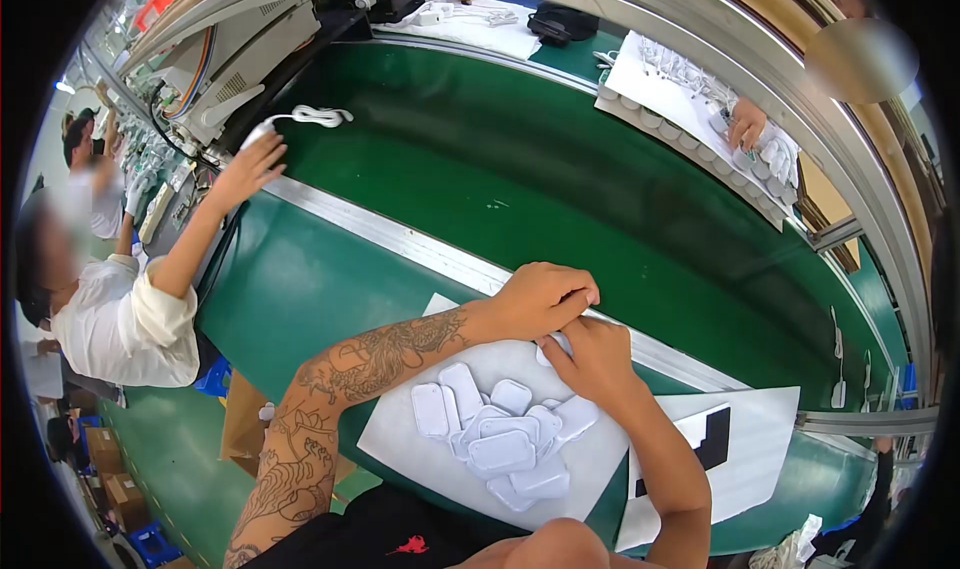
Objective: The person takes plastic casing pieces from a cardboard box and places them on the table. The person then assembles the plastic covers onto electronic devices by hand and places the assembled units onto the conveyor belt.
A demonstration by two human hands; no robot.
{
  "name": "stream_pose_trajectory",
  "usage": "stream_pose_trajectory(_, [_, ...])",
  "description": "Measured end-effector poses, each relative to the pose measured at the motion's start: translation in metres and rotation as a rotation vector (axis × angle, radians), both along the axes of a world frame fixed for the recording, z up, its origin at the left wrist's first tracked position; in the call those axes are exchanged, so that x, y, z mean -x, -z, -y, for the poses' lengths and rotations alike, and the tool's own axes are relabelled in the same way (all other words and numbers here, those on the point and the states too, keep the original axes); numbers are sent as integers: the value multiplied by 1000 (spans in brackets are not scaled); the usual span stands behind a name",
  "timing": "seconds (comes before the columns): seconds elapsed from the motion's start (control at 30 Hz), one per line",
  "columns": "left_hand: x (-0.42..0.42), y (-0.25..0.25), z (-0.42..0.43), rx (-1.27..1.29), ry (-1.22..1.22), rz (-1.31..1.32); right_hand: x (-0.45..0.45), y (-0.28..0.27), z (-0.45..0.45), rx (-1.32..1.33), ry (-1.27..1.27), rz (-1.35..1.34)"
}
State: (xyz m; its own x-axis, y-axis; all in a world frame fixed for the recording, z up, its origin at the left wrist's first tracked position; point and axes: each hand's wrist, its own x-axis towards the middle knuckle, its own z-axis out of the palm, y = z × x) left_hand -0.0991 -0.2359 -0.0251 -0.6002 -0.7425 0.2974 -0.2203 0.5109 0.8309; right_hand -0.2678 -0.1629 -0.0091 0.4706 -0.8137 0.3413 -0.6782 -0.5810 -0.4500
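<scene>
My left hand (545, 299) is closed, its fingers curled down beside the conveyor's near rail; whatever it holds, if anything, is hidden. Touching it, my right hand (592, 361) is closed with its thumb and fingers at a white plastic case piece (552, 349), which is mostly covered by the hand. Just below both hands, several more white rounded case pieces (503, 450) lie in a loose heap on a white foam sheet (395, 437).
A green conveyor belt (450, 169) runs beyond the metal rail (400, 233). At left a co-worker's hand (250, 172) reaches to a white cabled adapter (258, 134). Another person's hand (746, 124) works across the belt. A white board with black patches (745, 469) lies right.
</scene>
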Motion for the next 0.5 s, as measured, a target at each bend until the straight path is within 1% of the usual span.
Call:
stream_pose_trajectory(0.13, [-1,-7,-3,-90,17,32,0,3,-2,-17,13,-26])
stream_pose_trajectory(0.23, [0,0,-2,-7,-1,-22,0,2,-2,-6,4,-15])
stream_pose_trajectory(0.33, [0,0,-3,18,-5,-36,0,3,-1,8,-5,17])
stream_pose_trajectory(0.43, [2,2,-2,89,-21,-85,1,5,-2,2,15,-23])
stream_pose_trajectory(0.5, [1,-3,-5,30,-78,-189,1,2,-4,-32,11,-47])
